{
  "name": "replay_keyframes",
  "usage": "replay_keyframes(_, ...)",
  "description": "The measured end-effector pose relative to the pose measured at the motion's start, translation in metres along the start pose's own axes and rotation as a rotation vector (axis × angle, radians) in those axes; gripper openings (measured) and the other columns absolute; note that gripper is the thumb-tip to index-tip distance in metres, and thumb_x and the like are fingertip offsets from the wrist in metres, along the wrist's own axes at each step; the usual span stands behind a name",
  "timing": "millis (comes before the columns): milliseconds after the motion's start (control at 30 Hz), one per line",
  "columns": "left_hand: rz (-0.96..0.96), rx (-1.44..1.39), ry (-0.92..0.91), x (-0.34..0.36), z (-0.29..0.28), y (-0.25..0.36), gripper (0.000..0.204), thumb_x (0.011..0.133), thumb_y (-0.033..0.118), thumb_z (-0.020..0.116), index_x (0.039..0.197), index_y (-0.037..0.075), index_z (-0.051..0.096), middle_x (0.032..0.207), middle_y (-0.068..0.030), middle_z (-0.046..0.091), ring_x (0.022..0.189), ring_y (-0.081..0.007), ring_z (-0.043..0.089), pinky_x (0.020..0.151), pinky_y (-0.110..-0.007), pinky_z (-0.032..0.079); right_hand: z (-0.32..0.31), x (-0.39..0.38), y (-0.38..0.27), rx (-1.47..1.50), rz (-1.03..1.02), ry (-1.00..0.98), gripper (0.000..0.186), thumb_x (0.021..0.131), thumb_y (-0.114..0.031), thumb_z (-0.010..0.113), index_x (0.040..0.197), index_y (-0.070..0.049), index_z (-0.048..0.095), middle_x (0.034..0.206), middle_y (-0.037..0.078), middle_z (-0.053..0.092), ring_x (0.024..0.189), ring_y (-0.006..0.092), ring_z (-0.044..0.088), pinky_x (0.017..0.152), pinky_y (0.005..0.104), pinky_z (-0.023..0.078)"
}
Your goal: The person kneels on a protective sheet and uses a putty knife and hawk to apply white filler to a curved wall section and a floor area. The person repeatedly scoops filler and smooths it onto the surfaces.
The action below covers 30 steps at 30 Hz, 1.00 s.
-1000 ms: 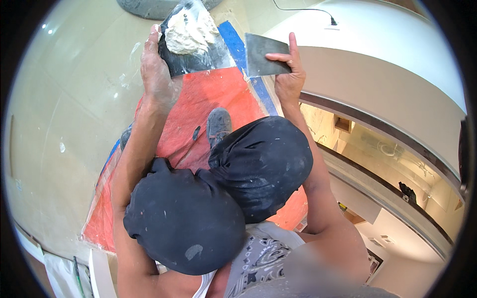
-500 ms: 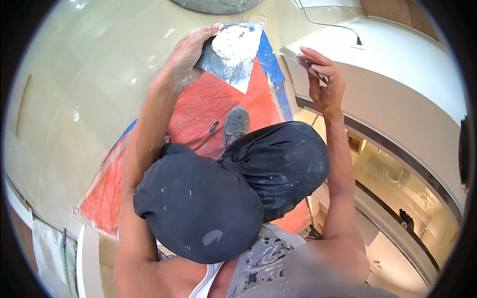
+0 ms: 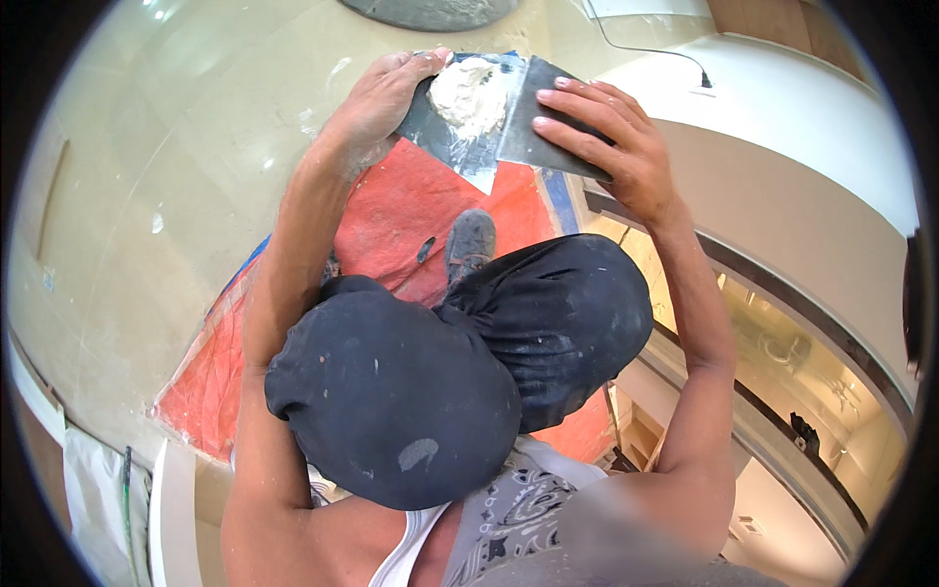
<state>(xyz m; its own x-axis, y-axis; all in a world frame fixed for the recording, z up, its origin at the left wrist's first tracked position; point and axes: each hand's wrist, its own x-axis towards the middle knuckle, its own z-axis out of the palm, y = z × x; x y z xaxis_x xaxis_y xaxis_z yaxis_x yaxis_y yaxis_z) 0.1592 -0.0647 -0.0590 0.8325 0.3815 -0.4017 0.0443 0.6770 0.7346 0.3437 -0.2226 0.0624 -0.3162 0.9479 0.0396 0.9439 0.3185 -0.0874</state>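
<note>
My left hand [image 3: 377, 110] grips the edge of a wide, flat metal blade [image 3: 440, 142] carrying a lump of white paste [image 3: 468, 90]. My right hand [image 3: 616, 142] holds a second dark metal blade [image 3: 523, 137] by its back, fingers lying over it, with its far edge against the first blade, just right of the paste. Both are held out in front of me above a red sheet [image 3: 391, 215] edged with blue tape [image 3: 561, 201]. Any handles are hidden.
My bent knees and a shoe [image 3: 469, 245] are below the blades. A pale floor [image 3: 156, 274] surrounds the sheet, with a dark round mat [image 3: 425, 10] at the top. A curved white ledge [image 3: 773, 108] with a cord and plug [image 3: 704, 78] borders an opening on the right.
The right-hand blade has turned edge-on, then flat again, and moved left onto the paste-loaded blade. My left hand and its blade have shifted slightly right.
</note>
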Motion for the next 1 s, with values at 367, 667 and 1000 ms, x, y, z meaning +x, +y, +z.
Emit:
replay_keyframes(367, 0.111, 0.095, -0.006, 0.005, 0.002, -0.014, 0.032, 0.095, 0.029, 0.054, 0.097, -0.002, 0.061, 0.088, -0.0043, 0.061, 0.074, -0.0073, 0.055, 0.063, -0.022, 0.045, 0.015, 0.000, -0.006, 0.045, -0.011, -0.018, 0.028, 0.075, -0.018, 0.063, 0.103, -0.018, 0.065, 0.113, -0.003, 0.062, 0.110, 0.0211, 0.057, 0.095, 0.0370, 0.043)
replay_keyframes(667, 0.045, -0.190, 0.227, 0.008, -0.037, -0.006, 0.028, 0.094, 0.026, 0.055, 0.105, 0.000, 0.057, 0.092, -0.0055, 0.063, 0.076, -0.0106, 0.063, 0.061, -0.026, 0.053, 0.051, -0.080, 0.023, 1.423, 1.177, 0.422, 0.034, 0.086, -0.007, 0.065, 0.117, 0.000, 0.054, 0.106, 0.008, 0.064, 0.100, 0.0154, 0.060, 0.089, 0.0313, 0.047)
replay_keyframes(1000, 0.047, -0.221, 0.298, 0.005, -0.035, -0.013, 0.030, 0.094, 0.024, 0.054, 0.110, -0.001, 0.056, 0.094, -0.0064, 0.064, 0.076, -0.0120, 0.065, 0.060, -0.028, 0.056, 0.078, -0.164, 0.049, -0.303, 0.069, -0.619, 0.045, 0.085, -0.010, 0.053, 0.130, -0.014, 0.049, 0.143, -0.003, 0.042, 0.129, 0.0141, 0.041, 0.105, 0.0343, 0.033)
